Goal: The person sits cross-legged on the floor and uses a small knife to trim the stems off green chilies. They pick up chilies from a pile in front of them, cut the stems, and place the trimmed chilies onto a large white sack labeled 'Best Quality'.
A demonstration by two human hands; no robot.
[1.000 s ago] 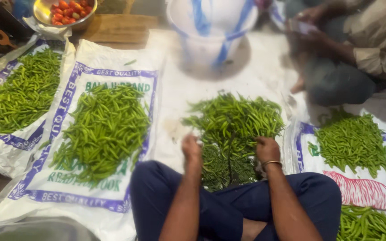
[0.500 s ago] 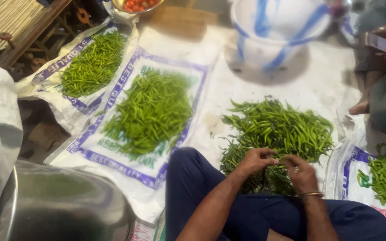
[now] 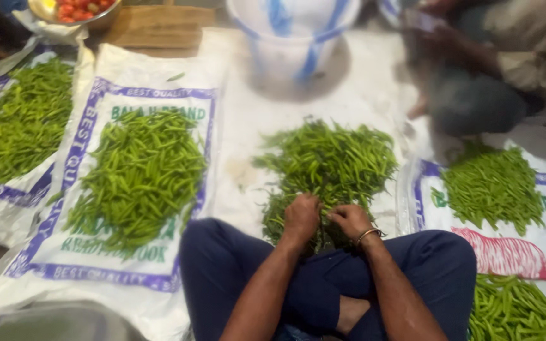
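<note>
Green chilli pile (image 3: pixel 330 167): on floor before your crossed legs. Your left hand (image 3: pixel 301 216), right hand (image 3: pixel 349 219): side by side at pile's near edge, fingers curled shut into chillies. Left: chilli heap on printed sack (image 3: pixel 140 173). Behind pile: white bucket (image 3: pixel 292 35). Right: smaller heap (image 3: pixel 491 186).

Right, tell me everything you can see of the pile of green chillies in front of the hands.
The pile of green chillies is a loose, ragged heap of slim dark green pods with stems, lying criss-cross straight on the pale floor, not on a sack. It sits between two printed sacks of lighter green chillies, below a white bucket with blue stripes. Its near edge reaches the crossed legs, where the left hand and right hand dig into it.
</note>
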